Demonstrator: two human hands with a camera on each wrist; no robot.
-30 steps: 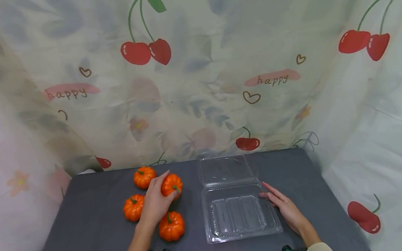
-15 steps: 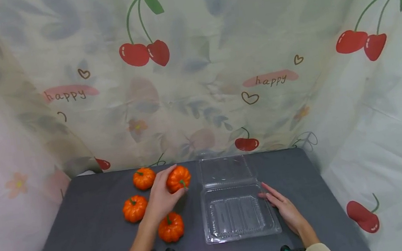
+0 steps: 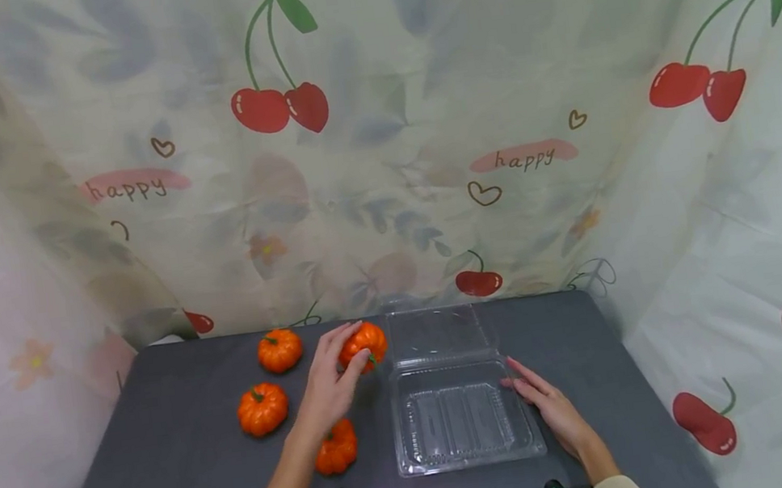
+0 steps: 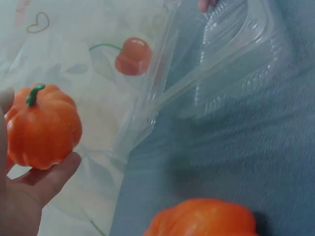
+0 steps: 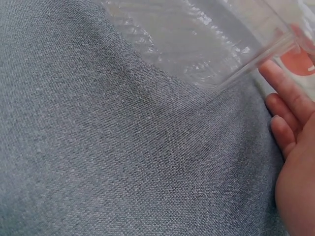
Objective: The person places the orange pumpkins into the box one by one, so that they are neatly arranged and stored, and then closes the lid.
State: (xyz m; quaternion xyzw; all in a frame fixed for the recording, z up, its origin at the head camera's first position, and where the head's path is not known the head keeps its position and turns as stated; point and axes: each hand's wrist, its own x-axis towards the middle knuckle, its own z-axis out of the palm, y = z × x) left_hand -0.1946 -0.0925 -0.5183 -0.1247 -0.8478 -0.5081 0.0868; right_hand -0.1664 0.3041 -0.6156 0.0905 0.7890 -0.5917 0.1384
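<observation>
My left hand [image 3: 331,382] holds a small orange toy pumpkin [image 3: 367,346] with a green stem, fingers and thumb around its sides. In the left wrist view this pumpkin [image 4: 44,129] appears off the table, stem upward. Just right of it lies a clear plastic clamshell box [image 3: 472,459], its lid [image 3: 438,332] folded open toward the back. My right hand [image 3: 553,407] rests against the box's right edge with extended fingers; the right wrist view shows those fingers [image 5: 285,88] at the box's rim. Below my left hand sits another pumpkin [image 3: 337,448], partly hidden by the wrist.
Two more pumpkins stand on the dark grey table [image 3: 191,464] to the left: one pumpkin [image 3: 279,350] near the back edge, one pumpkin [image 3: 262,409] in front of it. A cherry-patterned curtain [image 3: 380,156] hangs behind and at both sides.
My left hand has carried the pumpkin rightward, away from the other pumpkins and closer to the box. My right hand stays at the box's edge. The head view has shifted slightly.
</observation>
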